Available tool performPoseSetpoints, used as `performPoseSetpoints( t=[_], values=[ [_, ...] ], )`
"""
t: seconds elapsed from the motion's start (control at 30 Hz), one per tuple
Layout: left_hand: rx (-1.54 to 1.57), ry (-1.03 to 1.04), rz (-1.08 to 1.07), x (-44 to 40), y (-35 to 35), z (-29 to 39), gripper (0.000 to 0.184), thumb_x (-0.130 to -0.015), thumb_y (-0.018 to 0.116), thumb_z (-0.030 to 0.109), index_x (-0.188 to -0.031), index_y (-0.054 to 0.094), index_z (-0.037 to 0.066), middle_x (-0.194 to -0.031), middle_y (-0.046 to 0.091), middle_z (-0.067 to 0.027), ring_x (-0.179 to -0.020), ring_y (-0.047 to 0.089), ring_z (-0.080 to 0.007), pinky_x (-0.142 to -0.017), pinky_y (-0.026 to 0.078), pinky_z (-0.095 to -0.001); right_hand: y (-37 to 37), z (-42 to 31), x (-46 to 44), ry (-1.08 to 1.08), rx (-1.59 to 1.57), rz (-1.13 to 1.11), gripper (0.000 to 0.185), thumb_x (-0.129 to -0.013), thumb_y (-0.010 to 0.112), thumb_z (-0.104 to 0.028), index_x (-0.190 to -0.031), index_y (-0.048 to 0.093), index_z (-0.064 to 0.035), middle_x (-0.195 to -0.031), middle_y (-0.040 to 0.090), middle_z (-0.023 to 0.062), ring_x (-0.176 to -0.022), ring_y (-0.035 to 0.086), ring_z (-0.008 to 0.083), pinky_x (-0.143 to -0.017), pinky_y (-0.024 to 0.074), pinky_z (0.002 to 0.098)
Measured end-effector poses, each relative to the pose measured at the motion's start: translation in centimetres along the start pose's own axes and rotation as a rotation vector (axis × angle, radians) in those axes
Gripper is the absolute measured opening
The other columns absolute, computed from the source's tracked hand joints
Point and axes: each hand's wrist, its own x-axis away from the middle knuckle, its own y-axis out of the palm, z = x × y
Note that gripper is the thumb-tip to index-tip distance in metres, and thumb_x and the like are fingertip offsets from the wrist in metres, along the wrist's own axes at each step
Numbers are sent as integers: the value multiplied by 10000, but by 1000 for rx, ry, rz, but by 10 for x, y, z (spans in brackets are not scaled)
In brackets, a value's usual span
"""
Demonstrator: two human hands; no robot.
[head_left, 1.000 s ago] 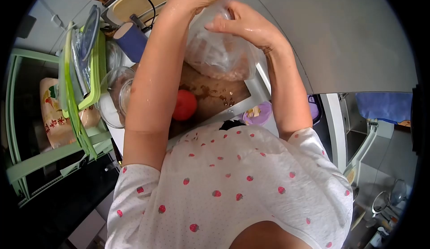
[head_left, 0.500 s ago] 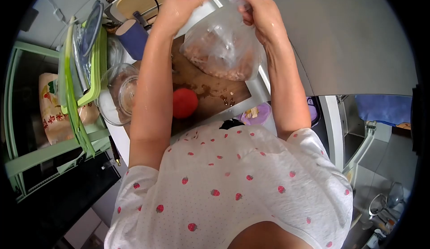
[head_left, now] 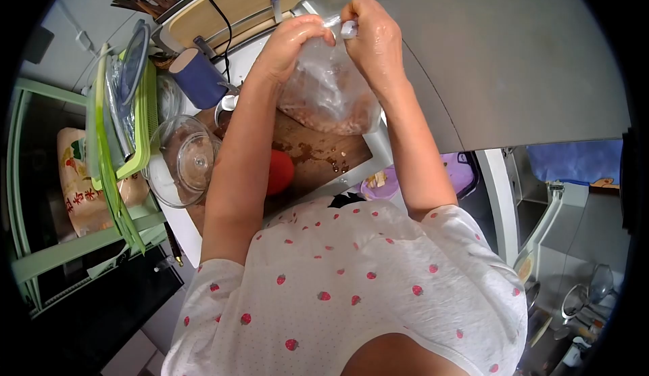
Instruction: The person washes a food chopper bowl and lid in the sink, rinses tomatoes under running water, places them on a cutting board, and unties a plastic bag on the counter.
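Note:
A clear plastic bag (head_left: 331, 92) holds a pinkish, lumpy mass that looks like minced meat, and its bottom rests on the brown wooden board (head_left: 304, 136). My left hand (head_left: 295, 43) pinches the gathered top of the bag from the left. On the other side, my right hand (head_left: 374, 41) is closed around the bag's twisted neck, with a white end of plastic poking out by the thumb. Wet drops and small scraps lie on the board below the bag. Partly behind my left forearm is a red round object (head_left: 280, 172).
Left of the board stands a clear glass bowl (head_left: 182, 163), with a blue cylinder (head_left: 196, 78) behind it. A green rack (head_left: 140, 126) and a rice sack (head_left: 81, 186) are further left. A purple container (head_left: 460, 173) sits right of my right forearm.
Both hands have come down and closer together at the bag's top. The loose handle loops that stuck up are now gathered in my grip. The view has shifted slightly.

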Motion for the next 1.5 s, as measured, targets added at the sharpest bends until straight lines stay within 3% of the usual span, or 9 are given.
performPoseSetpoints(
  t=[0.27, 0.37, 0.47, 0.67, 0.87, 0.93, 1.17, 1.37, 1.5],
  values=[
    [-47, -237, 125, -7, 12, 24, 350, -890, 485, 339, -741, 568, 33, -708, 547, -10, -735, 489, -111, -745, 362, -239, 4, -7, 1, -26, 50, 202, 229, -609, 716, -126, -702, 517, -65, -722, 495, 58, -639, 523, 276, -534, 425, 371],
    [-17, -16, 154, -13, 20, 23, 267, -875, 521, 265, -754, 577, 34, -705, 548, 3, -706, 474, -90, -722, 368, -249, -5, -11, 2, -65, 127, 159, 196, -632, 707, -142, -664, 531, -61, -690, 484, 59, -624, 519, 265, -518, 420, 364],
    [48, 183, 483, -18, 13, 13, 144, -845, 536, 134, -761, 568, 22, -713, 556, -13, -705, 518, -105, -696, 427, -253, -12, -12, 9, -31, 164, 99, 187, -680, 677, -135, -635, 524, -37, -645, 471, 78, -576, 495, 257, -505, 409, 351],
    [682, 52, 902, -18, -58, -17, 53, -809, 510, 35, -784, 500, -10, -735, 541, -96, -638, 526, -174, -596, 445, -274, -29, 8, 58, 227, 89, -15, 150, -729, 625, -155, -657, 561, -39, -688, 530, 105, -606, 533, 296, -539, 433, 374],
    [638, -5, 743, -15, -22, -12, 52, -816, 509, 33, -831, 493, -15, -754, 547, -104, -682, 529, -182, -634, 455, -272, -4, -18, 53, 239, -121, -156, 184, -713, 659, -133, -866, 589, -58, -773, 555, 104, -683, 568, 311, -597, 461, 382],
    [629, -17, 723, -14, -18, -10, 51, -816, 510, 30, -835, 495, -15, -759, 549, -105, -700, 532, -182, -640, 455, -273, 4, -28, 44, 72, -47, -68, 345, -691, 675, -94, -1021, 577, -86, -838, 565, 62, -673, 557, 227, -584, 454, 313],
    [620, -9, 637, -3, 4, 19, 77, -857, 486, 47, -874, 481, -28, -832, 558, -135, -780, 556, -230, -755, 472, -333, 29, -20, 28, -52, -334, 115, 129, -733, 653, -106, -851, 649, -54, -753, 589, 80, -644, 557, 207, -572, 455, 309],
    [771, -158, 655, -10, 6, 20, 70, -880, 436, 51, -900, 431, -16, -768, 527, -120, -739, 541, -233, -774, 468, -442, -12, -26, 35, 634, -873, 81, 174, -848, 548, -143, -774, 633, -11, -619, 533, 8, -533, 461, 62, -491, 372, 203],
    [986, -154, 499, -15, -53, -44, 88, -893, 435, 79, -869, 413, -3, -652, 449, -78, -584, 459, -202, -757, 467, -469, -31, -8, 72, 747, -918, 152, 253, -889, 510, -202, -755, 587, -1, -614, 493, 2, -500, 415, 55, -466, 359, 205]
  ],
)
